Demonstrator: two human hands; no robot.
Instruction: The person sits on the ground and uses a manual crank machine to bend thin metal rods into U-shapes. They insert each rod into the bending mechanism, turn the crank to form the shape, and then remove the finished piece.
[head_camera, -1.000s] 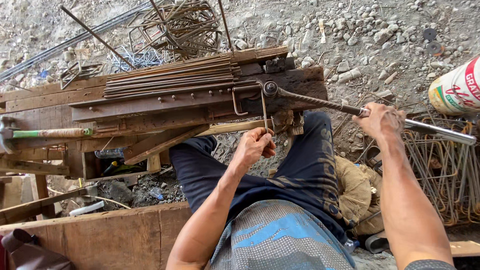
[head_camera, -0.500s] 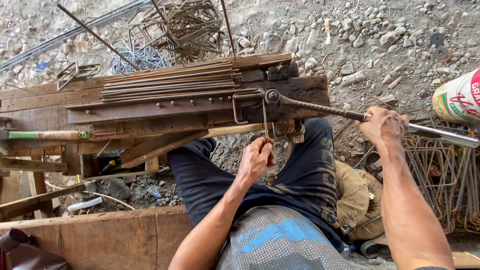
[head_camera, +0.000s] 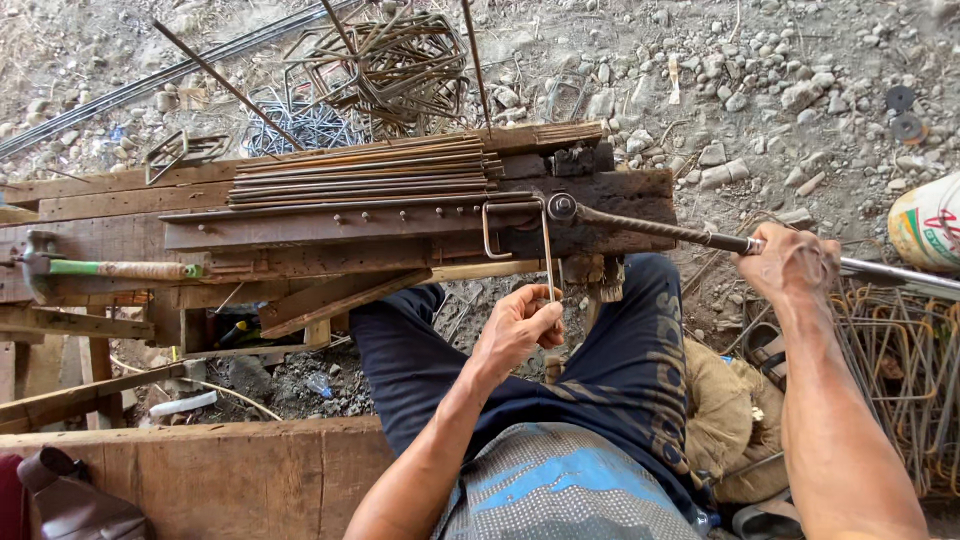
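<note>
Nearest to you, your left hand (head_camera: 520, 325) is closed around the free end of a thin steel rod (head_camera: 548, 250), just over your knee. The rod goes up from your fingers to the wooden bench (head_camera: 330, 230), where it is already bent into a square hook around the pins. I judge this rod is light but stiff and springy; it will not give way in the fingers, so hold it low on the straight part, away from the bend, as you do now. Its surface looks rusty brown and a little rough, so it should not slip much.

To the right, your right hand (head_camera: 790, 265) grips the long bending lever (head_camera: 680, 233), a ribbed bar going into a smooth pipe, with its head at the bench edge beside the bend. It looks heavy and rigid.

Farther on the bench lies a bundle of straight rods (head_camera: 360, 175), and a hammer (head_camera: 110, 268) rests on the left. Beyond, on the gravel, is a pile of finished stirrups (head_camera: 390, 65).
</note>
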